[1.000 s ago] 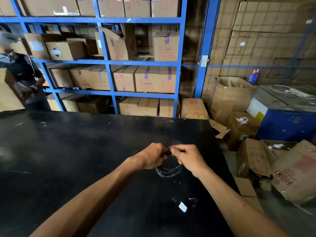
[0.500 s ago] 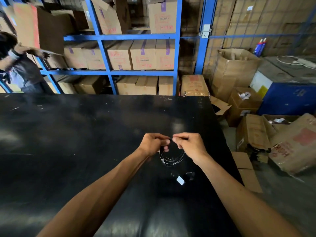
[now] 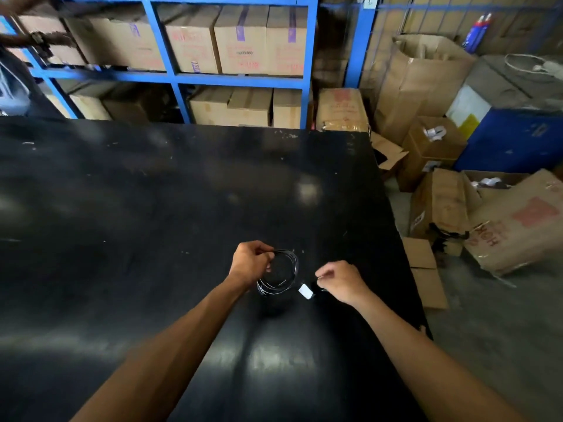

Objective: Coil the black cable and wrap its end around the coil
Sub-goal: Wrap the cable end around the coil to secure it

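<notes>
The black cable (image 3: 288,271) is wound into a small round coil of several loops, held just above the black table (image 3: 152,208). My left hand (image 3: 251,263) pinches the coil at its upper left side. My right hand (image 3: 341,280) is a short way to the right of the coil, fingers pinched on the cable's loose end. A small white tag (image 3: 305,291) hangs on that end between the coil and my right hand. The plug itself is hard to make out against the dark tabletop.
The table's right edge (image 3: 396,233) runs close to my right hand. Cardboard boxes (image 3: 515,220) lie on the floor beyond it. Blue shelving (image 3: 179,79) with cartons stands behind the table. Another person's arm (image 3: 33,39) shows at the far left.
My hands were together at the top of the coil. Now my right hand has moved right and down, holding the tagged end. The camera has tilted down.
</notes>
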The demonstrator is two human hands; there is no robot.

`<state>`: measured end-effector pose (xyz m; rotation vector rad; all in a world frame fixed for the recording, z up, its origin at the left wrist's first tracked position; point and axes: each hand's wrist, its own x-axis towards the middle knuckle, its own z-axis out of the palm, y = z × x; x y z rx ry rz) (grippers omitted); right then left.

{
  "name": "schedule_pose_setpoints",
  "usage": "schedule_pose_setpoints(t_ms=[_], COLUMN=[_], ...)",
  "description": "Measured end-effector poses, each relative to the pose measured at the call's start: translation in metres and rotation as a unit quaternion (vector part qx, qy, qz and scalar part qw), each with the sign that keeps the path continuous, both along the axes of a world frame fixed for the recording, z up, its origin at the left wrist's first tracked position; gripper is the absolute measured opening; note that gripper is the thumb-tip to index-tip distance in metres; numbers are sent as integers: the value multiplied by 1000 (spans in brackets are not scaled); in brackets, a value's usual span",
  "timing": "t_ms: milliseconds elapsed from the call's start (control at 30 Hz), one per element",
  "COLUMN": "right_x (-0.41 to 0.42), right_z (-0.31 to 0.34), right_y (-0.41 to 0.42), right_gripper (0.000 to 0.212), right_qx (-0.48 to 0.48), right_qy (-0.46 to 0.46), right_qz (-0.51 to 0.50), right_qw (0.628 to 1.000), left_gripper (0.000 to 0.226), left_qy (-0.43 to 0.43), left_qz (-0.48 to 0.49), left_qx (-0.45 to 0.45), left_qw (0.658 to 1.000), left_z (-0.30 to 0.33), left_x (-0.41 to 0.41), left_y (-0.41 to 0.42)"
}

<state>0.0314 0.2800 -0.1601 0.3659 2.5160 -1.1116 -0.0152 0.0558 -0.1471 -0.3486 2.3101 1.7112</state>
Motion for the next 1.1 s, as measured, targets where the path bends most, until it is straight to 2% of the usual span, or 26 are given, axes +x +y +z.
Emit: schedule_pose_setpoints(t_ms=[167, 233, 300, 400, 500, 567, 633, 833, 900, 967, 1033, 1100], right_x=[-3, -6, -10, -14, -14, -14, -13, -12, -13, -14, -15, -16], right_z=[-35, -45, -52, -54, -44, -34, -22, 6, 14, 23, 34, 47], right_y=[-22, -29, -32, -28, -22, -15, -8, 7, 9, 10, 8, 4], right_gripper=[34, 35, 27, 21, 16, 17, 14, 7, 6, 16, 24, 23], right_qx=[189, 230, 244, 216, 142, 88, 5, -126, -135, -127, -79, -11], right_qy=[-21, -29, -35, -22, 28, 62, 58, 129, 139, 138, 168, 221], right_qz=[138, 166, 175, 173, 155, 104, 33, -18, -2, 50, 134, 186], right_qw=[972, 958, 953, 961, 977, 989, 998, 983, 981, 981, 973, 957], left_gripper=[16, 20, 20, 20, 20, 20, 20, 21, 21, 19, 15, 12], left_qy=[-28, -32, -40, -54, -61, -60, -56, -30, -17, -8, 4, 19], left_qz=[14, 20, 24, 26, 25, 23, 20, 2, 1, 3, 4, 0], left_qx=[28, 31, 32, 38, 41, 35, 32, 1, -19, -31, -32, -29], left_qw=[999, 999, 998, 997, 997, 997, 998, 1000, 1000, 999, 999, 999], left_z=[-25, -34, -42, -50, -55, -56, -53, -36, -29, -20, -10, 0], left_x=[-11, -17, -22, -28, -30, -31, -30, -23, -19, -16, -14, -14], left_y=[0, 0, 0, 3, 7, 10, 13, 18, 18, 18, 19, 20])
